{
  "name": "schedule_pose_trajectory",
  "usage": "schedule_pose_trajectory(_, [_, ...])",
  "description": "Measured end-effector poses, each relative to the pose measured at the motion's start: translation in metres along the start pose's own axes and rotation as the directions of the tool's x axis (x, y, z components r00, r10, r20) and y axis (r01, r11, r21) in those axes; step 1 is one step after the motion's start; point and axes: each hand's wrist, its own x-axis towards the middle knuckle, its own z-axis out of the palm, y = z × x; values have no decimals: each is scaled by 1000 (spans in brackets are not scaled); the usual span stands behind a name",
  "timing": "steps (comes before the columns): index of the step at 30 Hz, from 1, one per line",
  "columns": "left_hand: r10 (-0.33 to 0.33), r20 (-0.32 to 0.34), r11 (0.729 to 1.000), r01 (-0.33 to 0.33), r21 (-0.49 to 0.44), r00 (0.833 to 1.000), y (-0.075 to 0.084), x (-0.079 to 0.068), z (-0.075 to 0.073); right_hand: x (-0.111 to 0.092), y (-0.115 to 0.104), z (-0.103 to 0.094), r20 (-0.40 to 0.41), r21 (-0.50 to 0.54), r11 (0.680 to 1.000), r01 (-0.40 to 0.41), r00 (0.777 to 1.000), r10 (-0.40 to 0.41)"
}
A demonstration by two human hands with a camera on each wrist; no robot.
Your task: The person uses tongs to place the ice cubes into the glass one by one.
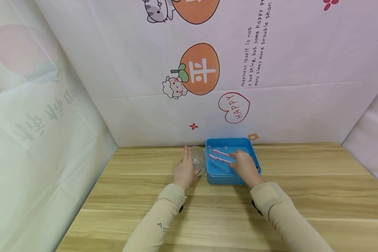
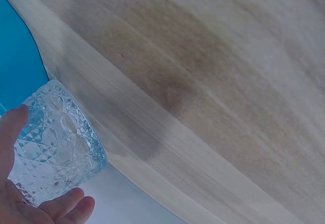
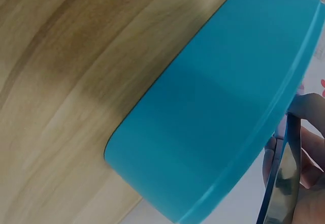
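Note:
In the head view, my left hand (image 1: 185, 170) rests against the near left side of a clear cut-glass bowl (image 1: 199, 159). Its fingers lie straight along the glass, and the thumb reaches across the front. The left wrist view shows the faceted glass bowl (image 2: 61, 142) between thumb and fingers. My right hand (image 1: 244, 165) grips pink-and-white tongs (image 1: 222, 159) inside a blue rectangular box (image 1: 226, 177). Small clear pieces (image 1: 225, 148) lie in the box, some around the tong tips; whether one is pinched I cannot tell. A shiny metal part of the tongs (image 3: 285, 183) shows in the right wrist view.
The bowl and box stand side by side at the back of a wood-grain table (image 1: 214, 220). A white printed cloth (image 1: 138, 115) hangs right behind them. More cloth hangs at the left (image 1: 50, 157) and right sides.

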Motion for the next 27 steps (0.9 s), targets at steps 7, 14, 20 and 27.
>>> schedule_pose_trajectory(7, [-6, 14, 1000, 6, -5, 1000, 0, -1, -1, 0, 1, 7, 19, -11, 1000, -12, 1000, 12])
schedule_pose_trajectory(14, [6, 6, 1000, -7, 16, 1000, 0, -1, -1, 1, 2, 13, 29, -47, 999, -4, 1000, 5])
schedule_pose_trajectory(20, [2, 6, 1000, -2, 9, 1000, -1, -1, 0, 3, 2, 18, 49, -58, 998, -20, 999, 23])
schedule_pose_trajectory(27, [0, -6, 1000, 0, 2, 1000, -2, 0, 1, 6, 3, 22, 50, -78, 997, -25, 998, 29])
